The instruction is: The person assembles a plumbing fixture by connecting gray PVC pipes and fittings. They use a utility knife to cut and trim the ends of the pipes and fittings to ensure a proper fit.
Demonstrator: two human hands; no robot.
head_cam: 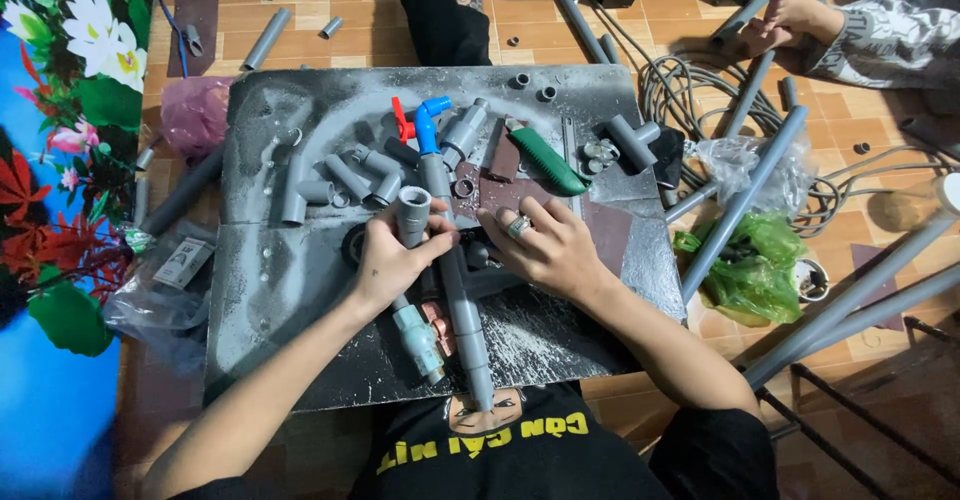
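- Presently, left hand (pixel 388 260) is wrapped around a short grey pipe fitting (pixel 412 212), held upright with its open round mouth facing up.
- Right hand (pixel 540 248) lies flat, fingers spread loosely and palm down, on the grey board (pixel 280 280); it grips nothing. A ring shows on one finger.
- Long grey pipe (pixel 462 310) runs between the two hands, from a blue elbow (pixel 430 120) at the far end down toward the person's torso. The fitting sits just beside its left side.
- A pale green valve body (pixel 420 335) lies under the left wrist, touching the long pipe's left side.
- The board rests on the tiled floor (pixel 300 10), dusted with white shavings (pixel 520 335).
- Far part of the board: several loose grey elbows and couplers (pixel 345 175), a red-handled valve (pixel 402 118), a green-handled cutter (pixel 548 160), a grey tee (pixel 632 140).
- Right of the board: a green plastic bag (pixel 755 270), long grey pipes (pixel 745 195) leaning across, a coil of grey cable (pixel 690 90).
- Top right: another person's hand (pixel 785 15) holds a pipe, well apart from the board.
- Left edge: floral fabric (pixel 60 160).
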